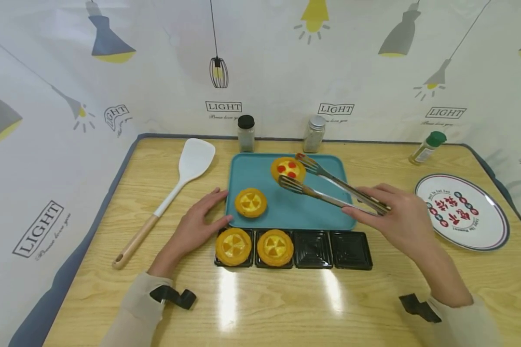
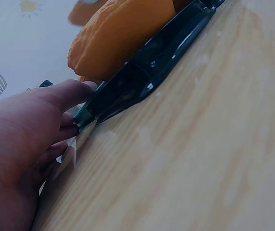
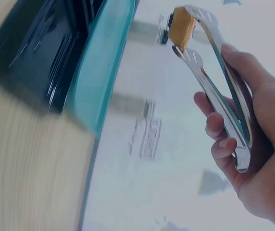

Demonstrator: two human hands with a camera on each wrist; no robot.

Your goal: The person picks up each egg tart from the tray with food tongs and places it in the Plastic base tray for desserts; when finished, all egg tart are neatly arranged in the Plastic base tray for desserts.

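The teal tray (image 1: pixel 301 215) had the left hand (image 1: pixel 198 219), thumb and fingers spread, touching its left edge. The right hand (image 1: pixel 399 214) gripped metal tongs (image 1: pixel 319 194), their tips flanking a red-topped tart (image 1: pixel 287 166) over the tray; the right wrist view alone showed the tart raised clear.

We get bright, fairly even light in the head view, w/ two white glare streaks on the tabletop (image 1: pixel 282 308) & faint soft shadows on the wall cover (image 1: pixel 269 72) at far R. Focus there's OK, but we see wide-angle stretch twd the edges. L wrist view's dimmer & bluish: the left hand (image 2: pixel 27 130) sits in shade, the black tray (image 2: pixel 132 86) catches small highlights, & the bkgd goes soft. R wrist view looks pale & hazy; we find motion blur smearing the teal tray (image 3: pixel 98 72), while the tongs (image 3: pixel 217 102) are approx. sharp.
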